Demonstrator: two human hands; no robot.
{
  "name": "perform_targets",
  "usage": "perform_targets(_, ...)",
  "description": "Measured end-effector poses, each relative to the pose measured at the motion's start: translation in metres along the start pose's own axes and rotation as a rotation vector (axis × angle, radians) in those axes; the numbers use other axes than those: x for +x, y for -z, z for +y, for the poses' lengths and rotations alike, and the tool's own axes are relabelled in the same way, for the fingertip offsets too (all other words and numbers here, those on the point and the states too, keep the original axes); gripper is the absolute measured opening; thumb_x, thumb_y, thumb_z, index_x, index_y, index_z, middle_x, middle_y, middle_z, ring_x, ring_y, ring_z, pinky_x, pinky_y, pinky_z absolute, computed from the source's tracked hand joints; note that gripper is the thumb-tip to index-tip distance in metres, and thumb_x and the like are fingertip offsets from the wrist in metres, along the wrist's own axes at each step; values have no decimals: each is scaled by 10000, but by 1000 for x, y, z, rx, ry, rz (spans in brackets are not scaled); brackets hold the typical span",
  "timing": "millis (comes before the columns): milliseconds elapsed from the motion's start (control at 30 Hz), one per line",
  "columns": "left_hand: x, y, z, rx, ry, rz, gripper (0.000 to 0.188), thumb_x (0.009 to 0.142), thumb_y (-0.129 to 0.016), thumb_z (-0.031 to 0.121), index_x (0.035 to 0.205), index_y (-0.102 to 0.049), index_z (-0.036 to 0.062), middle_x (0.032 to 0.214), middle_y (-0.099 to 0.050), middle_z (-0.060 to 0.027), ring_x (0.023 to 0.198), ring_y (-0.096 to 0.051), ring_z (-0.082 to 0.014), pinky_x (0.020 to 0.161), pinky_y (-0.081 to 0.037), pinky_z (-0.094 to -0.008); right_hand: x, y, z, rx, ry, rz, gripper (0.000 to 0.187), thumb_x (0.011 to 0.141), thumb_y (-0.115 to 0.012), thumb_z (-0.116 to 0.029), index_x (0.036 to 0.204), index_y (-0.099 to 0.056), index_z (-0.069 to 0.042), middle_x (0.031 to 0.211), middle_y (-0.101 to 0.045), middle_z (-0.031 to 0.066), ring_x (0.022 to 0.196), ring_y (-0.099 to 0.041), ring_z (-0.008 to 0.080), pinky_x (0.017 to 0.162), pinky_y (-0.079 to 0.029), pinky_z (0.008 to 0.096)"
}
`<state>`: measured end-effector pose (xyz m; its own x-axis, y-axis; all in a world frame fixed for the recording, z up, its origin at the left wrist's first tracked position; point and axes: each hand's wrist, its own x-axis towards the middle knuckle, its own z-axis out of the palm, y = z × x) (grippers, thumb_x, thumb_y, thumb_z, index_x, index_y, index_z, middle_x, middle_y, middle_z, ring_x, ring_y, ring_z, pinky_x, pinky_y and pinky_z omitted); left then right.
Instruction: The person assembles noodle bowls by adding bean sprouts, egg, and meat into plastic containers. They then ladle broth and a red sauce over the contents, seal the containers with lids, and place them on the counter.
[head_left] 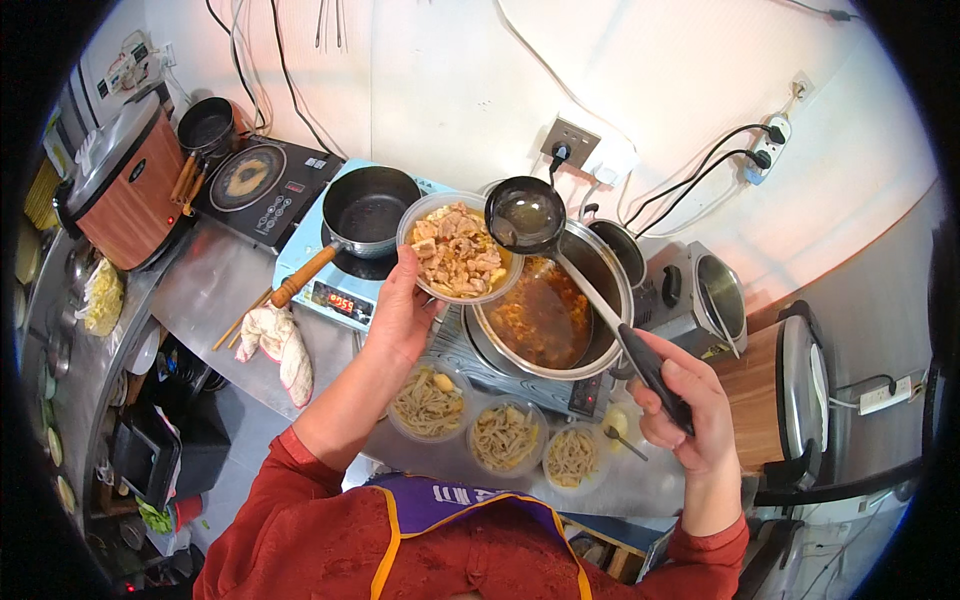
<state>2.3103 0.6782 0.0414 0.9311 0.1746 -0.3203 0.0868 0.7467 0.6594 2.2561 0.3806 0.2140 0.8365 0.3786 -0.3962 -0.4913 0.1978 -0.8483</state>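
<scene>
My left hand grips a clear round plastic bowl by its near left side. Chunks of cooked meat with some broth fill it. Wrapped around the black handle of a ladle, my right hand keeps the ladle's head up at the bowl's right rim. A little liquid shows in the ladle; whether it touches the bowl I cannot tell. Below and to the right stands a large steel pot of reddish-brown soup, partly hidden by the bowl and ladle.
Several plastic bowls of pale noodle-like strips line the counter's near edge. A small dark saucepan sits on a blue induction cooker to the left. Beyond are a black cooker and a wood-patterned rice cooker. A cloth hangs over the counter edge.
</scene>
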Motion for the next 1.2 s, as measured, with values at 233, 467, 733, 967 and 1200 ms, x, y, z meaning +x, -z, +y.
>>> perform_targets(233, -8, 11, 5, -54, 20, -80, 878, 782, -630, 669, 1401, -391, 96, 1375, -489, -61, 1261, -467, -213, 1037, -378, -381, -3, 28, 18, 124, -14, 97, 447, 969, -481, -194, 1381, -444, -23, 744, -540, 88, 379, -319, 63, 360, -252, 217)
perform_targets(467, -34, 21, 5, 19, 12, -117, 803, 833, -523, 695, 1388, -412, 125, 1339, -530, -26, 1185, -532, -155, 858, -467, -300, 44, 65, 53, -1216, 472, 193, 455, 877, -586, -97, 1323, -511, -51, 734, -607, 106, 586, -580, 246, 520, -463, 323)
perform_targets(733, -79, 37, 3, 29, 93, -224, 876, 829, -448, 725, 1464, -327, 135, 1474, -401, -83, 1350, -392, -255, 1110, -340, -443, 81, 121, 28, -2045, 662, 469, 463, 739, -720, -134, 1187, -613, -172, 944, -574, 33, 948, -535, 237, 792, -408, 379)
perform_targets(967, -122, 60, -18, 33, 165, -293, 853, 839, -431, 723, 1497, -276, 202, 1528, -320, -46, 1391, -326, -260, 1136, -285, -470, -5, 179, 91, -1145, 523, 867, 193, 900, -612, -227, 886, -687, -51, 726, -634, 137, 656, -624, 335, 632, -494, 432)
perform_targets(1200, -146, 64, -68, 87, 369, -196, 962, 810, -402, 780, 1489, -274, 112, 1506, -354, -79, 1359, -370, -275, 1126, -307, -439, -46, 259, 252, -913, -327, 1205, 393, 871, -645, -421, 888, -714, -34, 735, -687, 177, 607, -678, 292, 649, -532, 418)
